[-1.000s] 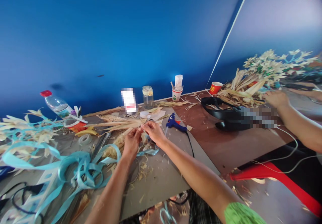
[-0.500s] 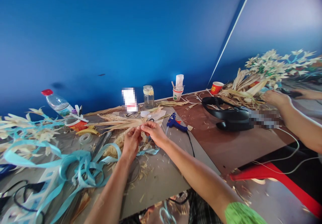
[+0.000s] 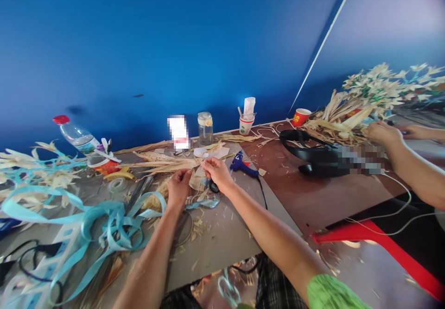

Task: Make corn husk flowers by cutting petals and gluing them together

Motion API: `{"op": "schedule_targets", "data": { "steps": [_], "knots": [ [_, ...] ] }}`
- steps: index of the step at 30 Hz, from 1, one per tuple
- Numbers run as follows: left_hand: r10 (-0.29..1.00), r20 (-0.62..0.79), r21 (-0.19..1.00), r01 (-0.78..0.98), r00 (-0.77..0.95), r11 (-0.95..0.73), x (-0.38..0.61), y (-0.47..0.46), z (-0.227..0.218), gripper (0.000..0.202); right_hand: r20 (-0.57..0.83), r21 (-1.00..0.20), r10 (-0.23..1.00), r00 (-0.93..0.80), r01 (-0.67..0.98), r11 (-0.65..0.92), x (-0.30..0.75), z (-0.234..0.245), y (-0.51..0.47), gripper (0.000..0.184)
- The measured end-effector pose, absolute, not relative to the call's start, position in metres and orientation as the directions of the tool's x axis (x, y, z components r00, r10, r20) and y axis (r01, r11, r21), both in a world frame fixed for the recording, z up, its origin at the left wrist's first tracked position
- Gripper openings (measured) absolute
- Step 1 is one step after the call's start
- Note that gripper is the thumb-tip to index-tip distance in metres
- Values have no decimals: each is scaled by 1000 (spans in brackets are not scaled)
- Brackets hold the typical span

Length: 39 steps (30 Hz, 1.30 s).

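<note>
My left hand (image 3: 179,187) is closed, its thumb and fingertips drawn together; anything between them is too small to name. A small gap separates it from my right hand (image 3: 218,173), which pinches at its fingertips something pale that I cannot make out. Just beyond both hands lie dry corn husks (image 3: 167,164), spread across the table. Under my right hand, the dark handle of a tool (image 3: 213,186) shows, mostly hidden. To the right of that hand rests a blue glue gun (image 3: 243,165). Light-blue ribbon (image 3: 114,221) lies in loops left of my left forearm.
A tilted plastic bottle (image 3: 78,135), a lidded jar (image 3: 205,128) and a paper cup (image 3: 246,124) stand along the wall. On the right are a black headset-like object (image 3: 316,158), husk flowers (image 3: 378,84) and another person's hands (image 3: 384,135). Cables cross the table.
My hands, which met at the fingertips, have moved apart. My left hand is lower and slightly left; the dark tool handle now shows below my right hand. The view has shifted slightly.
</note>
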State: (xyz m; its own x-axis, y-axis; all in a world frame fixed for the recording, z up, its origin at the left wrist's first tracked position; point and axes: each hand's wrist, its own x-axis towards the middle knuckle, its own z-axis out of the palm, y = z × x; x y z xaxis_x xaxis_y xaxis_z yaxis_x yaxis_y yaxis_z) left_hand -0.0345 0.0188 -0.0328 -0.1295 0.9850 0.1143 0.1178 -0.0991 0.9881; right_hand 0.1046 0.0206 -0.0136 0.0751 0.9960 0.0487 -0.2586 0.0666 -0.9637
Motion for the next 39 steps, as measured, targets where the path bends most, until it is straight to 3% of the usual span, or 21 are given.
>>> {"op": "schedule_targets", "data": {
  "steps": [3,7,9,11,14,20,23,27,35,39],
  "knots": [
    [979,199,916,364,-42,-171,-39,23,-41,27,48,-977,992,114,-203,71,107,-15,23,21],
    [964,209,618,741,166,-261,-38,19,-45,20,62,-987,988,141,-138,82,108,-22,28,21],
    [957,173,485,826,231,-287,-35,17,-45,18,75,-989,987,143,-115,92,108,-24,29,21],
    [955,145,424,856,258,-296,-33,15,-45,17,83,-989,987,136,-108,98,108,-24,29,21],
    [962,140,457,847,234,-272,-33,17,-47,13,77,-989,988,137,-115,93,108,-21,26,21],
    [983,184,781,609,-11,-139,-41,23,-42,21,38,-980,990,138,-187,64,108,-17,25,20],
    [974,204,847,516,-98,-125,-43,23,-37,25,21,-975,990,140,-217,51,108,-18,27,20],
    [962,245,823,550,-116,-143,-41,21,-36,33,18,-979,988,153,-196,48,108,-22,29,20],
    [956,271,693,667,110,-274,-36,18,-41,22,44,-984,987,156,-166,70,107,-24,29,20],
    [956,267,674,685,124,-277,-35,16,-38,21,83,-993,984,157,-68,94,108,-28,31,20]
  ]
}}
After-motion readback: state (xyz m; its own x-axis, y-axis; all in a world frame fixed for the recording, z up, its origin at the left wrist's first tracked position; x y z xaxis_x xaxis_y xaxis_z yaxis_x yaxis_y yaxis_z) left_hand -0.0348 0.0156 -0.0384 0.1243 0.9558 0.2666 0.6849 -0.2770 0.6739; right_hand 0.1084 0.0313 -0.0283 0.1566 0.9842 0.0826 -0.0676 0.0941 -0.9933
